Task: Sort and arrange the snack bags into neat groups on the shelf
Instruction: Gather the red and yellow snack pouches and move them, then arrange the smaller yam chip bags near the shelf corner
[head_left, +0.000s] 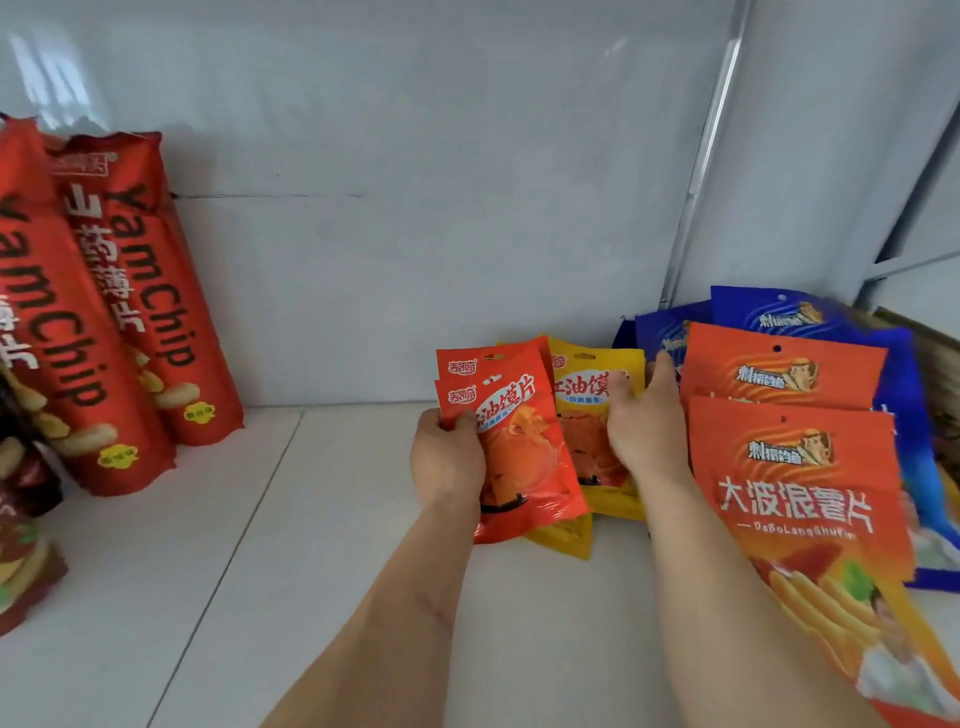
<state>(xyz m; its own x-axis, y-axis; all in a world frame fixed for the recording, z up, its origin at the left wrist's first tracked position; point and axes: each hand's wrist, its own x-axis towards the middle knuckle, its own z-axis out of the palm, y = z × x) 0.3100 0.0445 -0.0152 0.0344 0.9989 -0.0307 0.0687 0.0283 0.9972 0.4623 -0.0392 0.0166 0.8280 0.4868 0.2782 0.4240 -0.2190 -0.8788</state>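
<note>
My left hand (447, 457) grips the left edge of a small red snack bag (524, 447), which stands with another red bag right behind it. My right hand (647, 421) lies with straight fingers on a small yellow snack bag (592, 387) just to the right; a second yellow bag (563, 538) peeks out under the red ones. Large orange wavy-chip bags (795, 467) overlap at the right, and blue bags (769, 312) stand behind them. All sit on the white shelf (249, 545).
Tall red Yam Chip bags (130, 291) lean against the back wall at the left. Dark red snack bags (21, 519) sit at the left edge. A metal shelf post (701, 176) rises at the back right.
</note>
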